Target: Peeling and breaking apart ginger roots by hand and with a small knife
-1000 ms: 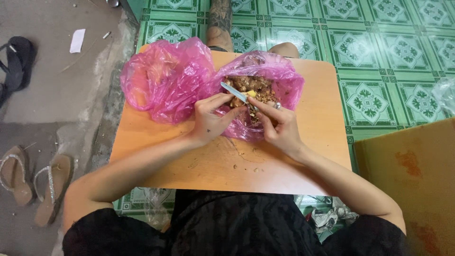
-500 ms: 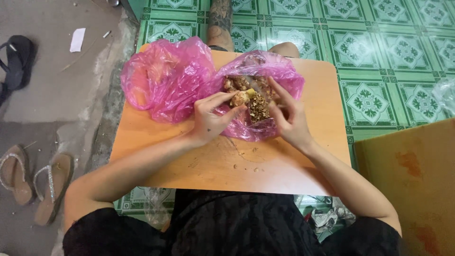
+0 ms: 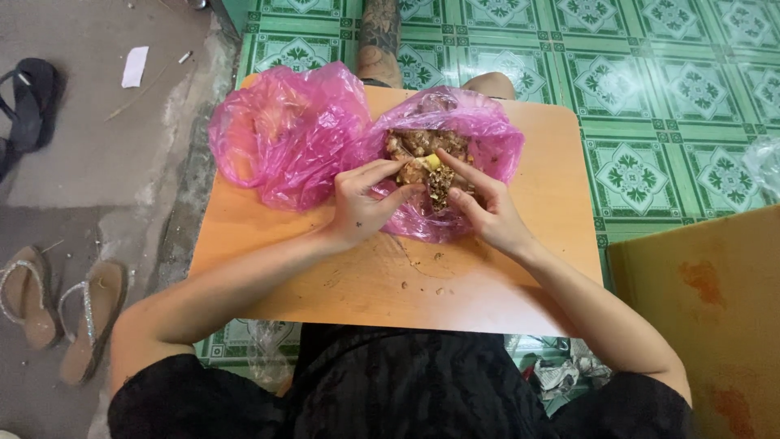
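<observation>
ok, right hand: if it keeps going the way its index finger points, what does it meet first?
Probably the pale yellow piece at the fingertip of the right hand, atop the brown pieces in the open pink bag. Depth is unclear, so it may already touch.

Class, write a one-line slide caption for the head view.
Left hand and right hand pick brown roots from a pink plastic bag on an orange wooden table.

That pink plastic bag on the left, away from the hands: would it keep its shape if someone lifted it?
Probably not. The pink plastic bag is thin, crumpled and see-through, so it would likely sag and fold. It looks puffed up rather than full, so it seems light and might slide easily on the smooth wooden board.
</observation>
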